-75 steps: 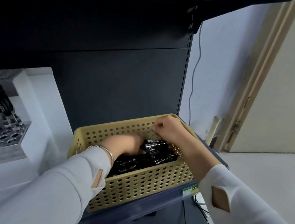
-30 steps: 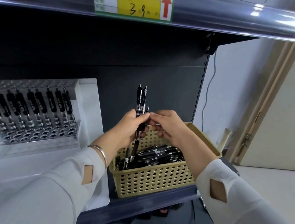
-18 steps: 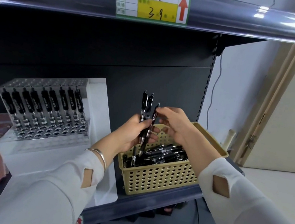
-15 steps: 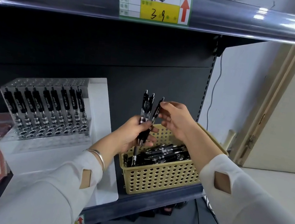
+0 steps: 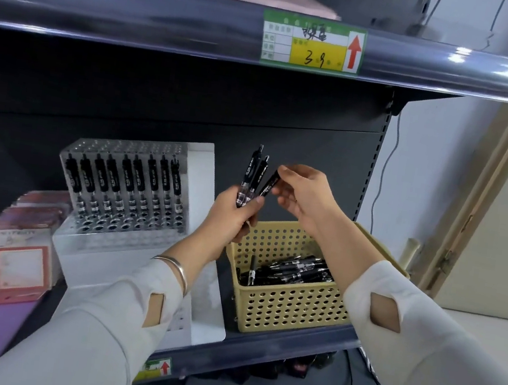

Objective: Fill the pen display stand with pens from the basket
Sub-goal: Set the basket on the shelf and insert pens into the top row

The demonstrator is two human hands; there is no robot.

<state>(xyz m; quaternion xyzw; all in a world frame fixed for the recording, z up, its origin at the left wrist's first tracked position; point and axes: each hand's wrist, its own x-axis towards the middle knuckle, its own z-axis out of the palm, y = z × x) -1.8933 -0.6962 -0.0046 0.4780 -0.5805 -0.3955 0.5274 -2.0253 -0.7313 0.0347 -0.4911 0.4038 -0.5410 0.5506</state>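
Above the yellow basket (image 5: pixel 288 308), left hand (image 5: pixel 230 215) gripping two black pens (image 5: pixel 252 175), right hand (image 5: pixel 306 193) pinching a third pen (image 5: pixel 269 185), nine pens in the display stand (image 5: pixel 126 187), basket count unclear.

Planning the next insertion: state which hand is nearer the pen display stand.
Left. The left hand, gripping a bunch of pens, is just right of the pen display stand; the right hand is farther right, above the basket.

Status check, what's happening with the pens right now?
Left hand grips a pen bunch; right hand pinches one. Display stand has one row filled. Basket holds more. Nothing blocking.
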